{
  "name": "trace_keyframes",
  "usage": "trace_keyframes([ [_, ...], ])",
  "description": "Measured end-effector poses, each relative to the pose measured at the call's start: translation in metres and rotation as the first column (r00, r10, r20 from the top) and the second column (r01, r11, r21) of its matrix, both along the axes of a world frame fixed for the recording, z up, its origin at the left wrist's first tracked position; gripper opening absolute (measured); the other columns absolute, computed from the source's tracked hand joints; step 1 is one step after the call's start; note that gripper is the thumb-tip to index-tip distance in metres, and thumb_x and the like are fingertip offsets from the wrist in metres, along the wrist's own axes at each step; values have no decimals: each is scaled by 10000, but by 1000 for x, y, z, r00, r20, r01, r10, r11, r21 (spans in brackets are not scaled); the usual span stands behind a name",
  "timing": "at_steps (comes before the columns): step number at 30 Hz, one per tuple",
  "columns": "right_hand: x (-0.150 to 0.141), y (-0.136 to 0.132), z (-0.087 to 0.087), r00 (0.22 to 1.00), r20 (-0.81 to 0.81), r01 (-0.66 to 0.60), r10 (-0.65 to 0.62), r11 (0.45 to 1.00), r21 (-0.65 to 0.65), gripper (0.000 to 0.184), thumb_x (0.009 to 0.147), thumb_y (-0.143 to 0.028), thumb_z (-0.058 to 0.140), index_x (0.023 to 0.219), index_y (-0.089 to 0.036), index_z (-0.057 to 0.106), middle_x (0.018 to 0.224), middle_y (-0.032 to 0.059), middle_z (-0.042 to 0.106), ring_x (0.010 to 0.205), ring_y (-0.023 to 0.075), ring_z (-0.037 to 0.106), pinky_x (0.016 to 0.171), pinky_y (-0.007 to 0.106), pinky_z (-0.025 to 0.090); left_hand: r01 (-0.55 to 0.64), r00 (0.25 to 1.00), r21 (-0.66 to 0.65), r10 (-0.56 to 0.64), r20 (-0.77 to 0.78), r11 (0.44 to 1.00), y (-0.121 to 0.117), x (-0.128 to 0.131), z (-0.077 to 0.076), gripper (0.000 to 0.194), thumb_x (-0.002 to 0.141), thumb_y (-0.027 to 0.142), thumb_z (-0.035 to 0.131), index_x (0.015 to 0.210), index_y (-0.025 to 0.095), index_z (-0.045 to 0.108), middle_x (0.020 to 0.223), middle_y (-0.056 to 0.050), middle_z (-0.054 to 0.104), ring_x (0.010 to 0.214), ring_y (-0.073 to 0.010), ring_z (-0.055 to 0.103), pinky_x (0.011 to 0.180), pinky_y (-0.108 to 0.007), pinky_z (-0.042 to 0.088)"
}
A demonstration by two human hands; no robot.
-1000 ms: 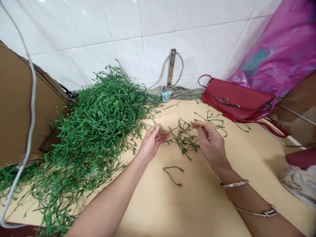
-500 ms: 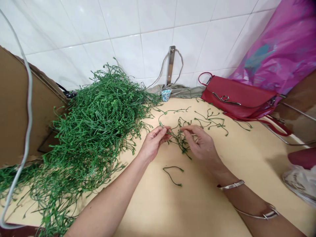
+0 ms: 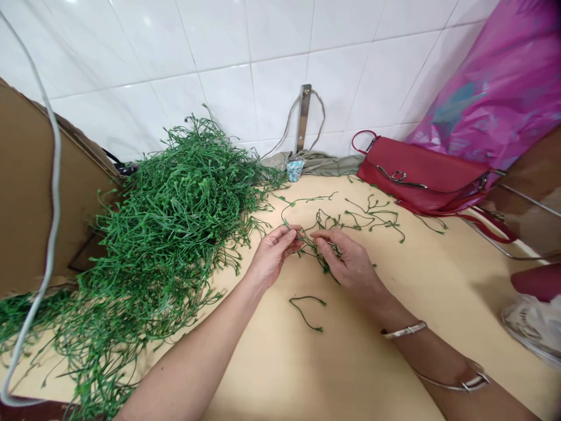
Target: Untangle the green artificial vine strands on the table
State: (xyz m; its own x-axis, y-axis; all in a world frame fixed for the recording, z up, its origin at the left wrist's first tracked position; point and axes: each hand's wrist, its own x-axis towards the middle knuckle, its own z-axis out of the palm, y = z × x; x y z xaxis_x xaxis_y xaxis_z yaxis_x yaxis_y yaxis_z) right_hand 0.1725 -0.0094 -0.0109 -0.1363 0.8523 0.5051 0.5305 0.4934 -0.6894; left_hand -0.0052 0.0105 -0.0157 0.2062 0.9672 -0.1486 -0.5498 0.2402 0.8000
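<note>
My left hand [image 3: 270, 255] pinches a thin green plastic stem [image 3: 290, 225] at the middle of the cream table [image 3: 350, 362]. My right hand [image 3: 348, 261] meets it fingertip to fingertip, its fingers closed on the same small cluster of green sprigs [image 3: 322, 234] lying on the table. A big heap of green plastic stems [image 3: 166, 222] fills the left side, just beyond my left hand. One loose bent sprig [image 3: 307, 310] lies alone in front of both hands. Two metal bangles sit on my right forearm.
A red handbag [image 3: 421, 175] lies at the back right under a pink plastic bag [image 3: 495, 99]. A cardboard panel [image 3: 30, 193] stands at the left with a white cable [image 3: 48, 222] hanging over it. A small patterned cup [image 3: 295, 169] sits by the tiled wall.
My right hand has moved left from an open pose apart from the left hand to meet it, closing its fingers on the sprigs. The left hand stayed nearly in place.
</note>
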Motion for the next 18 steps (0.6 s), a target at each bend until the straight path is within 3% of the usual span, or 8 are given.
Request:
trace_keyframes([
  [9, 1, 1, 2, 1000, -20, 1, -1, 1000, -5, 185, 995, -296, 524, 1001, -212, 688, 921, 64, 737, 873, 213, 695, 823, 354, 565, -13, 1000, -30, 14, 22, 999, 1, 2, -2, 436, 595, 379, 947, 913, 146, 760, 841, -14, 740, 721, -93, 674, 807, -254, 527],
  [13, 1, 2, 0, 1000, -27, 4, -5, 1000, -18, 196, 991, -317, 525, 984, -212, 691, 920, 68, 736, 871, 220, 698, 841, 367, 566, -55, 996, -66, 60, 67, 996, -1, -2, 14, 342, 647, 322, 923, 911, 195, 746, 853, 1, 740, 749, -97, 689, 851, -278, 554],
  [15, 1, 3, -1, 999, -29, 13, -14, 999, -33, 204, 992, -324, 522, 981, -214, 693, 928, 70, 740, 878, 222, 699, 850, 373, 566, -112, 986, 32, 107, 124, 993, -8, -15, 30, 224, 731, 340, 869, 905, 273, 745, 848, 37, 747, 783, -102, 705, 900, -311, 572],
  [16, 1, 4, -2, 999, -31, 17, -18, 999, -38, 206, 991, -326, 522, 980, -215, 695, 929, 70, 741, 879, 222, 699, 851, 374, 566, -133, 980, 149, 107, 168, 980, -12, -24, 38, 160, 788, 385, 821, 919, 325, 751, 851, 52, 755, 834, -117, 720, 911, -330, 582],
  [18, 2, 5, -3, 999, -34, 20, -21, 999, -43, 212, 991, -326, 519, 981, -213, 698, 927, 71, 740, 879, 221, 697, 851, 373, 564, -149, 966, 418, 43, 253, 896, -22, -45, 52, 138, 840, 505, 727, 886, 381, 766, 817, 59, 772, 935, -181, 748, 836, -345, 605],
])
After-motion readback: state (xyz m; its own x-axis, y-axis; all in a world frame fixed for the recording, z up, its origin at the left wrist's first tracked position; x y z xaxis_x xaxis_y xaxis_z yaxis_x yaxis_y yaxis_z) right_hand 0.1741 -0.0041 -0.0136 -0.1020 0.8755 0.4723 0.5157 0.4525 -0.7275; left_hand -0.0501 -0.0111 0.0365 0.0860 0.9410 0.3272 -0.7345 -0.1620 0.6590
